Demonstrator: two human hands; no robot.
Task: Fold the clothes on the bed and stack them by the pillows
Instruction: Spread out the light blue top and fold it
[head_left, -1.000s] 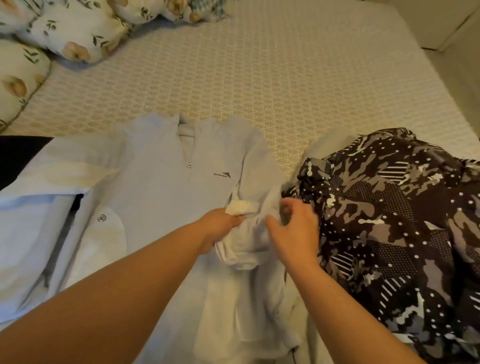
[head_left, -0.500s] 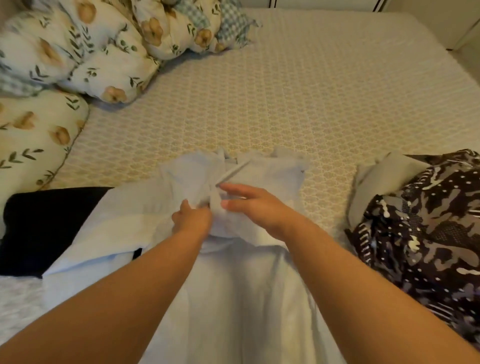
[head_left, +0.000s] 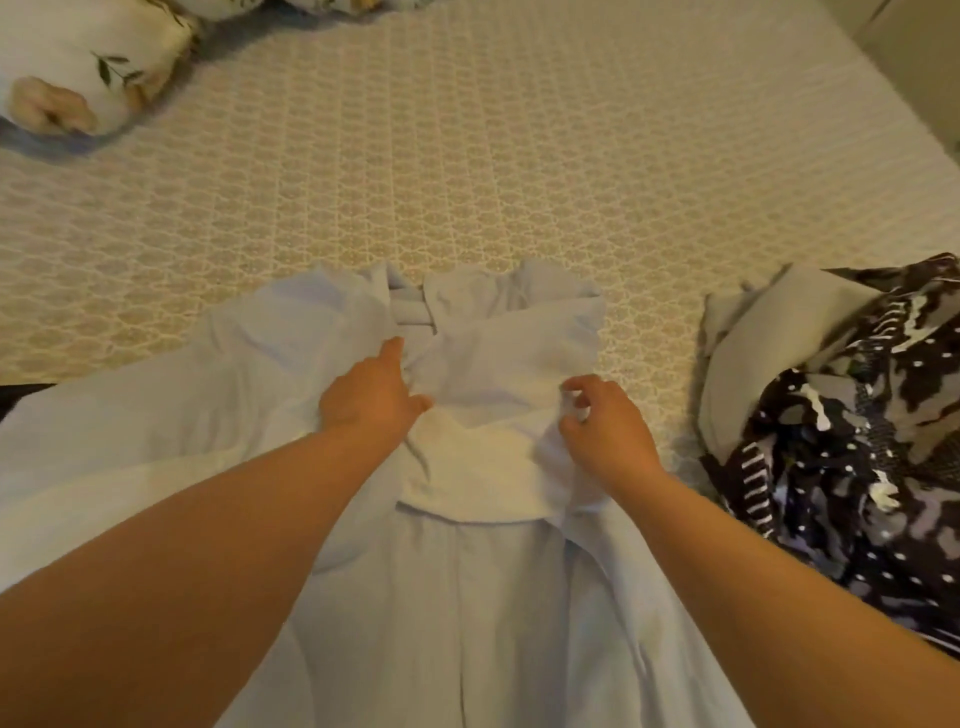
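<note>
The scene is lit dimly by a warm, yellowish light. Soft shadows are cast beneath the floral pillow (head_left: 78, 78) and beside the patterned garment (head_left: 841, 467). No glare is seen. Fine detail is softened throughout, and the bed (head_left: 519, 156) is bowed by wide-angle distortion toward the edges.

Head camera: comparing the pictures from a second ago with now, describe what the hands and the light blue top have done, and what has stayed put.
The sleeve on the right of the light blue top was drawn across onto its middle. The hands, close together before, have parted: the left hand presses the fabric flat, and the right hand pinches the folded edge. The patterned dark garment stays heaped at the right on the bed.
</note>
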